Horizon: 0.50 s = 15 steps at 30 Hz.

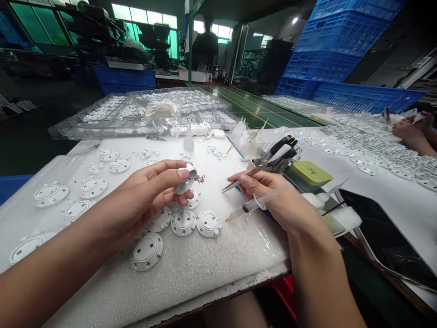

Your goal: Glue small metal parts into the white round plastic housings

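Note:
My left hand [146, 193] is closed on a white round plastic disc [187, 180], held tilted above the white foam sheet [205, 269]. My right hand [273, 196] grips metal tweezers [239, 181], whose tips point left toward the disc with a small gap between them. The same hand also holds a clear syringe [249, 207] with an orange tip angled down at the foam. Several more white discs [184, 222] lie on the foam just below my hands, and others [92, 187] are spread at the left.
Tiny metal parts [215, 151] lie scattered mid-table. A tool holder [278, 155] and a green tin [310, 172] stand to the right, beside a dark tablet [385, 237]. Clear trays of parts [136, 114] fill the back. Another person's hands [411, 130] work at the far right. Blue crates [341, 50] are stacked behind.

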Each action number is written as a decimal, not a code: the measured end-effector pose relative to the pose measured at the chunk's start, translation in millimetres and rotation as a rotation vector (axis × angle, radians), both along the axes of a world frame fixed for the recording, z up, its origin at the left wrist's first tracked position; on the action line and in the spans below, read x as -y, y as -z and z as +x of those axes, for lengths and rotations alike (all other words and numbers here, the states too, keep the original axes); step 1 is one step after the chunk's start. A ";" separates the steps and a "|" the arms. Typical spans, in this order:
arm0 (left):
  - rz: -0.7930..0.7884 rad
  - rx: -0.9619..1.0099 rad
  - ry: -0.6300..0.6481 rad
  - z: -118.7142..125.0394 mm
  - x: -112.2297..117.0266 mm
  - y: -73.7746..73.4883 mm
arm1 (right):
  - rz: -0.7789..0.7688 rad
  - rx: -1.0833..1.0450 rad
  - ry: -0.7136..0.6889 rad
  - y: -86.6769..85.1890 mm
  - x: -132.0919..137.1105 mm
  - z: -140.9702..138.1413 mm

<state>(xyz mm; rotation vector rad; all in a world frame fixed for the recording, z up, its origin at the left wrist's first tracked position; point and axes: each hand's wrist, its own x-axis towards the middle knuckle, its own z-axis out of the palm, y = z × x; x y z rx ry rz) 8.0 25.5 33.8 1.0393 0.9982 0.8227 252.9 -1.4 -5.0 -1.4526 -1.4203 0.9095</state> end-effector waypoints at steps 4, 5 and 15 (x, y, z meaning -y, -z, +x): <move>0.019 0.028 0.038 -1.2 0.6 3.3 | 0.157 0.058 0.124 6.7 2.2 -3.0; 0.021 0.030 0.039 -1.5 0.7 3.7 | 0.258 0.097 0.175 6.3 3.8 -6.2; -0.040 -0.019 0.015 3.7 5.8 -6.1 | 0.436 0.222 -0.031 17.4 4.3 -16.7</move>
